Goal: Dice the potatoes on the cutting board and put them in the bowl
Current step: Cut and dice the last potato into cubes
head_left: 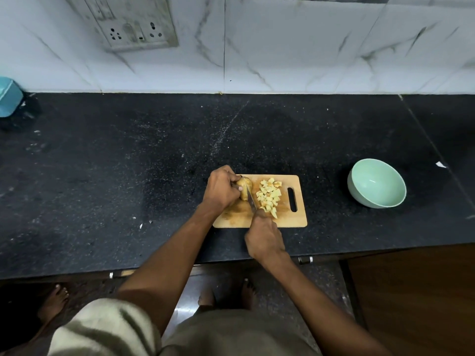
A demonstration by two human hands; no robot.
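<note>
A wooden cutting board (293, 219) lies on the black counter. My left hand (223, 187) grips a potato piece (244, 192) at the board's left end. My right hand (264, 237) grips the handle of a knife (249, 195), whose blade rests across the potato. A heap of diced potato (270, 195) lies right of the blade, near the board's handle slot. A pale green bowl (376, 183) stands to the right of the board, with nothing visible inside.
The black stone counter (128, 163) stretches wide on both sides. A teal container (9, 97) sits at the far left by the wall. A marble-tiled wall with a socket panel (133, 24) runs behind. The counter's front edge is just below the board.
</note>
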